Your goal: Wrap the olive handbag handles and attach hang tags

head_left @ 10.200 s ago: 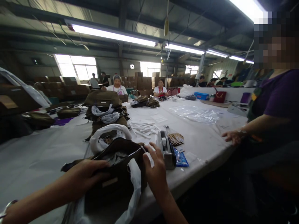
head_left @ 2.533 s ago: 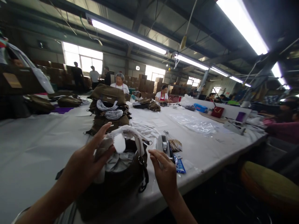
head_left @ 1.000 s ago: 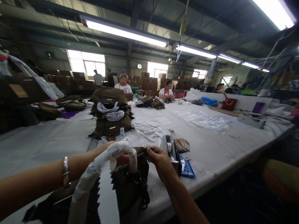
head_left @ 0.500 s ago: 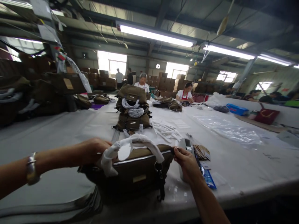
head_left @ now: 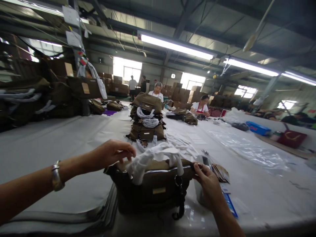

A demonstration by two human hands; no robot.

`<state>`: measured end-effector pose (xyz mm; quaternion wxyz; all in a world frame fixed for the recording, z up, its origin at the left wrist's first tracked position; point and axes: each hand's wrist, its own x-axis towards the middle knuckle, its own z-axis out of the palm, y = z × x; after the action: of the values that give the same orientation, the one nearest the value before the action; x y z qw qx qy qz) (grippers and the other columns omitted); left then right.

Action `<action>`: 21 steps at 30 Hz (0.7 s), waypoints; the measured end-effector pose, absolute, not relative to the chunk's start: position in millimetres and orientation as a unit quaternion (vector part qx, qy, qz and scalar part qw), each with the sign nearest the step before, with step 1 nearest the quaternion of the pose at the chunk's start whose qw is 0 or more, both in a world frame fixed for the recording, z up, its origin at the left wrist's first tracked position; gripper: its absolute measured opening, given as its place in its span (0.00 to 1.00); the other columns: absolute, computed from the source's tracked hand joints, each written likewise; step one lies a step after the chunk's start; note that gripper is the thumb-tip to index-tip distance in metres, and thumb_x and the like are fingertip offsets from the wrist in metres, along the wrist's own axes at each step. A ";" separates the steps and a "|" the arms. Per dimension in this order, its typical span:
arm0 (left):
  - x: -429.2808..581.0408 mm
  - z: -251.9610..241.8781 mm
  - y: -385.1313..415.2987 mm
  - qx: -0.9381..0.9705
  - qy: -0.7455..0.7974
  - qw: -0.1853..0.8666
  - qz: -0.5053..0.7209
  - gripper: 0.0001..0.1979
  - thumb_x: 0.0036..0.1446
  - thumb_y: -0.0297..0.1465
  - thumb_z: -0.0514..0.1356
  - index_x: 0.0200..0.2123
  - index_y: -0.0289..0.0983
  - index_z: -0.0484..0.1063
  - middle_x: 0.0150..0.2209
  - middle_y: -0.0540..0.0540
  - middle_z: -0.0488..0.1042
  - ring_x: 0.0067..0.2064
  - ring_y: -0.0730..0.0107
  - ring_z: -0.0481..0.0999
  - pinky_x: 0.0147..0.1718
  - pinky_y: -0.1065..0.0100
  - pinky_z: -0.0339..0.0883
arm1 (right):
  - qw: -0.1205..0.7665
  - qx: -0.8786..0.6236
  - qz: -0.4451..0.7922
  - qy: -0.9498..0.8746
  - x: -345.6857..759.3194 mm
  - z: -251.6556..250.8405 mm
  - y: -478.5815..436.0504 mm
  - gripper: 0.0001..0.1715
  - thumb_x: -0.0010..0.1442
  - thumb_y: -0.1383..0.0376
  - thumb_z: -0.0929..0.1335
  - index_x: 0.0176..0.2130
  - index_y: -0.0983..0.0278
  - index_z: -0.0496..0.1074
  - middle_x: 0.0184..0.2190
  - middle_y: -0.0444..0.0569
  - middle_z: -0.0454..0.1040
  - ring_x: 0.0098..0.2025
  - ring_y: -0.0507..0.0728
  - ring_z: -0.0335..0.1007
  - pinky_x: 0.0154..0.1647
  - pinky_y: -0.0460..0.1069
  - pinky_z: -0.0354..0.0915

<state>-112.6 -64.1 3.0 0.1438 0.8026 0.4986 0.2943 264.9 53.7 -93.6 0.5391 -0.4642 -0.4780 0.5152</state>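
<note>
Finds a brown bag (head_left: 153,191) upright at the near edge of the white table (head_left: 61,141), centre of view, with a zip (head_left: 158,170) running left to right along its top and a white-wrapped handle (head_left: 158,155) draped over that line. Records the left hand (head_left: 116,154) at the left end of the bag's top, fingers bent, tips gathered at the start of the wrap; cannot tell fabric from wrap in that grip. Records the right hand (head_left: 208,184) at the right end, thumb and forefinger pinched together on the zip's end, the pull itself hidden beneath. Judges the step in hand as drawing the top taut and seating the zip at the end of its run. Recommends holding the left end firm as an anchor, pulling level with the zip line rather than upward, and keeping the loose wrap, hanging over the near face, clear of the teeth. Notes a tape dispenser (head_left: 205,160) and a fan of paper tags (head_left: 221,172) just beside the right hand; advises keeping the wrist off both. Notes a stack of like bags (head_left: 146,123) farther along the table, well apart.
</note>
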 end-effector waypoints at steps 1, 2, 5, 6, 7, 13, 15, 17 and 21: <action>-113.0 2.9 -67.7 0.776 0.531 0.136 0.310 0.14 0.68 0.36 0.55 0.37 0.35 0.77 0.31 0.47 0.81 0.30 0.71 0.79 0.28 0.76 0.71 | 0.539 -0.467 0.512 -0.478 265.9 -95.6 53.8 0.40 0.36 0.41 0.82 0.39 0.66 0.81 0.34 0.48 0.81 0.35 0.57 0.74 0.35 0.49 0.71; -113.7 2.7 -72.9 0.753 0.562 0.129 0.319 0.16 0.69 0.38 0.56 0.33 0.35 0.76 0.28 0.48 0.78 0.28 0.71 0.77 0.26 0.76 0.69 | 0.537 -0.471 0.511 -0.478 266.9 -98.0 54.2 0.40 0.36 0.41 0.82 0.40 0.66 0.81 0.35 0.49 0.81 0.36 0.57 0.74 0.36 0.49 0.72; -114.0 3.3 -91.6 0.749 0.578 0.159 0.284 0.20 0.67 0.42 0.58 0.27 0.36 0.75 0.25 0.50 0.74 0.28 0.71 0.74 0.27 0.75 0.68 | 0.533 -0.481 0.505 -0.480 268.5 -103.9 56.0 0.41 0.38 0.40 0.81 0.42 0.66 0.81 0.36 0.50 0.82 0.36 0.58 0.75 0.35 0.50 0.71; -112.4 3.7 -96.6 0.766 0.553 0.187 0.268 0.18 0.68 0.41 0.59 0.30 0.37 0.78 0.29 0.49 0.78 0.32 0.70 0.77 0.31 0.75 0.70 | 0.533 -0.483 0.501 -0.481 268.1 -105.0 56.6 0.41 0.39 0.40 0.81 0.42 0.66 0.81 0.36 0.50 0.81 0.36 0.58 0.74 0.35 0.50 0.71; -109.8 4.1 -100.0 0.785 0.523 0.214 0.255 0.15 0.69 0.38 0.58 0.36 0.38 0.81 0.35 0.48 0.82 0.37 0.67 0.80 0.37 0.74 0.72 | 0.535 -0.484 0.498 -0.480 267.4 -105.5 57.1 0.41 0.39 0.40 0.81 0.42 0.66 0.81 0.35 0.50 0.81 0.35 0.58 0.74 0.34 0.49 0.70; -79.8 -2.8 -83.5 0.847 0.494 0.121 0.151 0.23 0.66 0.21 0.55 0.53 0.50 0.80 0.56 0.49 0.81 0.51 0.60 0.83 0.46 0.69 0.73 | 0.542 -0.486 0.504 -0.465 263.3 -102.6 56.1 0.41 0.36 0.40 0.81 0.41 0.65 0.82 0.35 0.49 0.81 0.33 0.55 0.71 0.31 0.47 0.68; -71.0 -5.5 -73.9 0.830 0.545 0.067 0.102 0.18 0.59 0.20 0.60 0.44 0.44 0.84 0.47 0.44 0.85 0.44 0.54 0.85 0.38 0.67 0.74 | 0.538 -0.484 0.500 -0.476 264.7 -101.2 54.4 0.40 0.37 0.41 0.81 0.41 0.65 0.82 0.34 0.48 0.80 0.32 0.54 0.70 0.30 0.47 0.67; -65.6 -5.8 -68.0 0.818 0.568 0.055 0.070 0.10 0.55 0.21 0.63 0.34 0.38 0.85 0.36 0.40 0.85 0.37 0.51 0.84 0.32 0.66 0.73 | 0.535 -0.476 0.493 -0.493 266.8 -99.3 52.5 0.39 0.38 0.40 0.81 0.40 0.65 0.82 0.31 0.47 0.79 0.31 0.54 0.68 0.29 0.46 0.65; -64.9 -2.2 -67.8 0.837 0.540 0.072 0.056 0.09 0.60 0.27 0.62 0.37 0.39 0.84 0.37 0.42 0.84 0.37 0.56 0.84 0.35 0.66 0.73 | 0.533 -0.472 0.485 -0.508 268.4 -94.7 49.4 0.39 0.37 0.40 0.81 0.38 0.67 0.83 0.26 0.47 0.76 0.29 0.53 0.66 0.27 0.46 0.63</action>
<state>-64.9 -67.8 -2.2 0.0717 0.8369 0.5397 0.0563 268.4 49.4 -94.7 0.5331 -0.4718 -0.5078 0.4852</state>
